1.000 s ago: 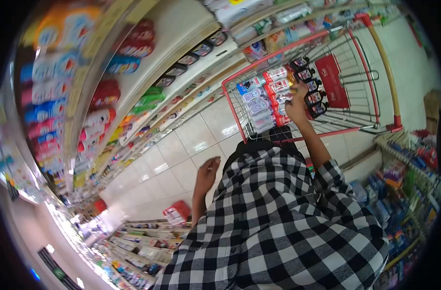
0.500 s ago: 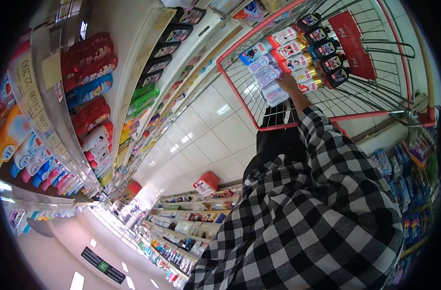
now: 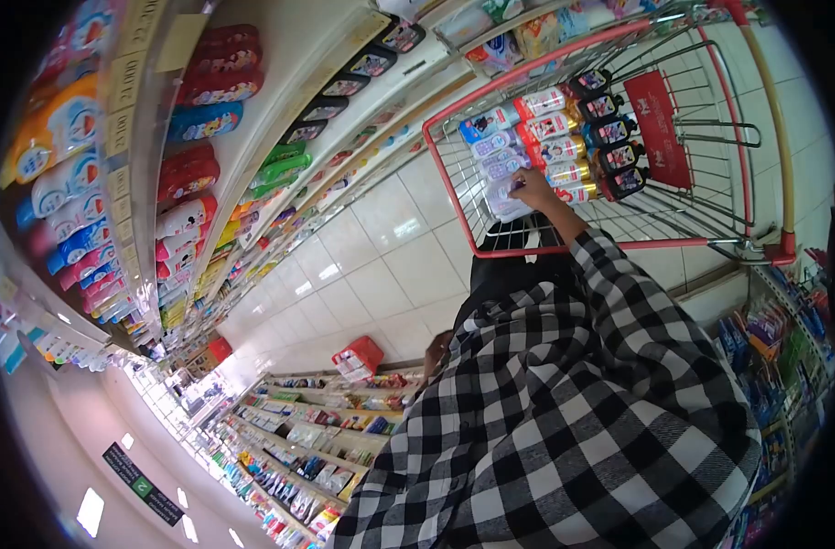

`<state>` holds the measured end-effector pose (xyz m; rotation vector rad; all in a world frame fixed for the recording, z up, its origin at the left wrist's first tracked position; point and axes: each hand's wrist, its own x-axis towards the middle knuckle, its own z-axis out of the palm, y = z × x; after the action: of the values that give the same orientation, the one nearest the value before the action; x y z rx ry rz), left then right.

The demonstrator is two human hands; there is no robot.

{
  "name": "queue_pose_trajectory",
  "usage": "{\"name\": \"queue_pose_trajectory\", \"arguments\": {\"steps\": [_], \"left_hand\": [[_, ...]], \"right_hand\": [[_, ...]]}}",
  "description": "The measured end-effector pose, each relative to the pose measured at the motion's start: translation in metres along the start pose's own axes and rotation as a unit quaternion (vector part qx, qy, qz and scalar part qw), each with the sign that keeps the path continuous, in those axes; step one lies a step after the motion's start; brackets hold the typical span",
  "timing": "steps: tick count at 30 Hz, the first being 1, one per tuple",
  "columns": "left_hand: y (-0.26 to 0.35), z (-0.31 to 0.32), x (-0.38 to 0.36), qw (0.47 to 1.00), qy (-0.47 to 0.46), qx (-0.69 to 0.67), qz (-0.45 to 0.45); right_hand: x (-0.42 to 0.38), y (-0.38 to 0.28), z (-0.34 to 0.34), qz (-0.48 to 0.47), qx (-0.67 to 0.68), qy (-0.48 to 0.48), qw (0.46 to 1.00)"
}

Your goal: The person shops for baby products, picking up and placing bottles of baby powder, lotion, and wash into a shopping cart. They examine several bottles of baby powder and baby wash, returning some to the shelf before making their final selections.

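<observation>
My right hand (image 3: 533, 190) reaches into a shopping cart (image 3: 524, 253) with a red-edged wire basket. Its fingers are curled over the end of a lavender bottle (image 3: 501, 189) in a row of similar lavender bottles. Beside that row lie bottles with red and white labels (image 3: 556, 149), a blue and white pack (image 3: 487, 124) and a column of black bottles (image 3: 609, 133). At the left edge of my checkered shirt, my left hand (image 3: 437, 352) shows only in part. It is dark, and its fingers cannot be made out.
A shelf on the left holds red bottles (image 3: 218, 87), green bottles (image 3: 282, 167) and black bottles (image 3: 346, 84). A red and white box-like object (image 3: 358, 358) is by the lower shelves (image 3: 298, 435). More goods (image 3: 765, 339) hang at the right. Tiled floor (image 3: 381, 220) runs between the shelves.
My view has turned, so the shelves and cart appear shifted. My right hand stays at the lavender bottles, its fingers now more curled. My left hand has come into sight beside my shirt.
</observation>
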<state>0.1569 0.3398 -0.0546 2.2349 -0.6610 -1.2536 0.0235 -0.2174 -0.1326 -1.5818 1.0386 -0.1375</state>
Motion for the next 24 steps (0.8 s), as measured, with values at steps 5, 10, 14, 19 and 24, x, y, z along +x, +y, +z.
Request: {"name": "queue_pose_trajectory", "arguments": {"steps": [5, 10, 14, 19, 24], "left_hand": [[0.328, -0.062, 0.083, 0.992, 0.037, -0.116, -0.015], [0.460, -0.081, 0.147, 0.979, -0.061, -0.130, 0.146], [0.544, -0.080, 0.142, 0.917, -0.237, -0.211, 0.242], [0.571, -0.076, 0.135, 0.898, -0.264, -0.226, 0.271], [0.549, -0.073, 0.145, 0.905, -0.192, -0.148, 0.348]], "right_hand": [[-0.026, -0.132, -0.095, -0.117, 0.016, -0.036, 0.992], [-0.072, -0.263, -0.175, -0.092, 0.212, -0.101, 0.968], [-0.119, -0.340, -0.208, -0.129, 0.283, -0.073, 0.948], [-0.141, -0.359, -0.207, -0.173, 0.267, -0.007, 0.948], [-0.140, -0.356, -0.198, -0.212, 0.131, 0.019, 0.968]]}}
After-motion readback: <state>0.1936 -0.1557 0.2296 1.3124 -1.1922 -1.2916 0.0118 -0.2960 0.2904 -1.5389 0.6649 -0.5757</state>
